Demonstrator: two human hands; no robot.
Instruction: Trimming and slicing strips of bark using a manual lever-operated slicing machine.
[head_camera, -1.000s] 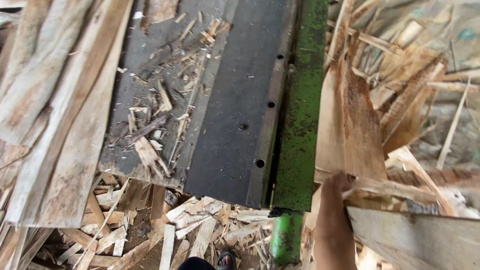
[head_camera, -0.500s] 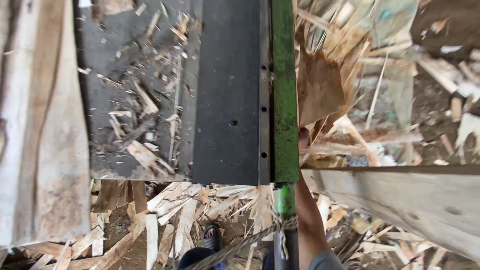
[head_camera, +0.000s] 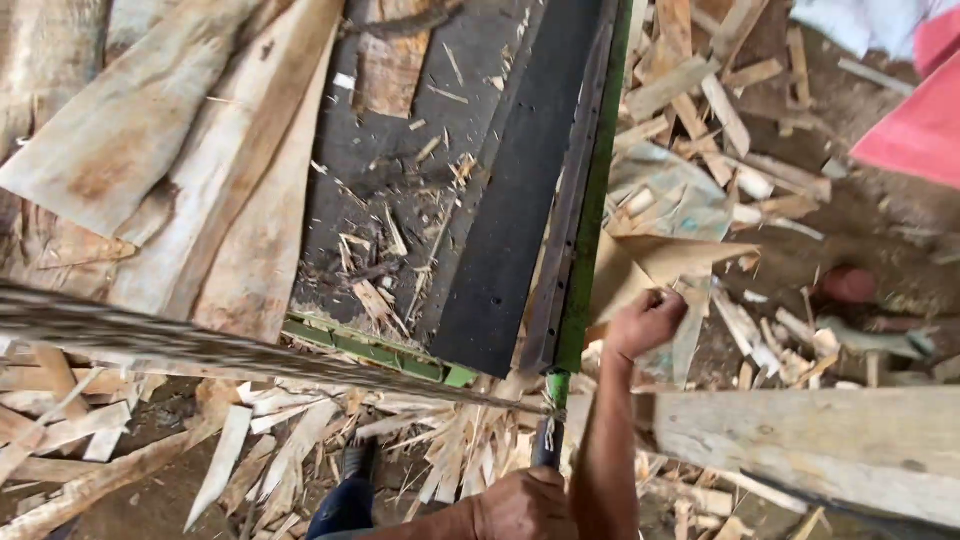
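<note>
- The right hand (head_camera: 648, 322) is closing in a fist on the edge of a thin veneer sheet (head_camera: 650, 268), just right of the green rail (head_camera: 592, 215) on the machine bed (head_camera: 420, 170).
- The left hand (head_camera: 525, 505) is sitting at the bottom edge, below the rail's end, closing around what looks like a dark handle (head_camera: 547, 450); the grip itself is hard to make out.
- The sheet is lying tilted against the rail, over the scraps (head_camera: 720, 100) to the rail's right.
- The sheet is looking light, thin and brittle: likely bending and splitting along the grain, so taking it near a firm edge, well in from the corners, would be safer. Splinters are a risk for bare skin.
- A blurred strip (head_camera: 200, 345) is crossing the view left of the rail's end; I cannot tell what it is.
- A pale plank (head_camera: 800, 440) is lying lower right of the rail, cut off at the frame.
- Wide boards (head_camera: 170, 150) are resting left of the rail, on the bed's far side.
- How far the sheet runs under the scraps is hidden.
</note>
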